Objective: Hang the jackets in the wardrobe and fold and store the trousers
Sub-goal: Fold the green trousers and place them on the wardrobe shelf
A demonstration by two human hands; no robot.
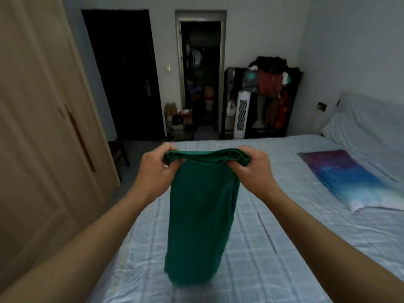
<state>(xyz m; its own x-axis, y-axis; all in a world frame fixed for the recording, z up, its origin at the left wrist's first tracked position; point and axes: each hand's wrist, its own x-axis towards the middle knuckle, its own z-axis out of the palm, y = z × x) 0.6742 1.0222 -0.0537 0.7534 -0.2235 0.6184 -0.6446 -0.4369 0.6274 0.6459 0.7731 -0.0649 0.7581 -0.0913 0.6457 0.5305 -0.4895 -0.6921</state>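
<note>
A pair of green trousers [200, 213], folded lengthwise, hangs in the air above the bed [284, 248]. My left hand [156, 169] grips its upper left corner and my right hand [253, 170] pinches the upper right corner. The top edge is stretched between both hands. Its lower end hangs close over the sheet near the bed's front. The beige wardrobe [43, 127] stands at the left with its doors closed.
A purple-blue pillow [349, 180] lies on the bed at the right, with a white pillow [367, 119] behind it. Beyond the bed stand a dark door [122, 75], an open doorway [201, 73], a white tower fan [241, 114] and a clothes rack [271, 92].
</note>
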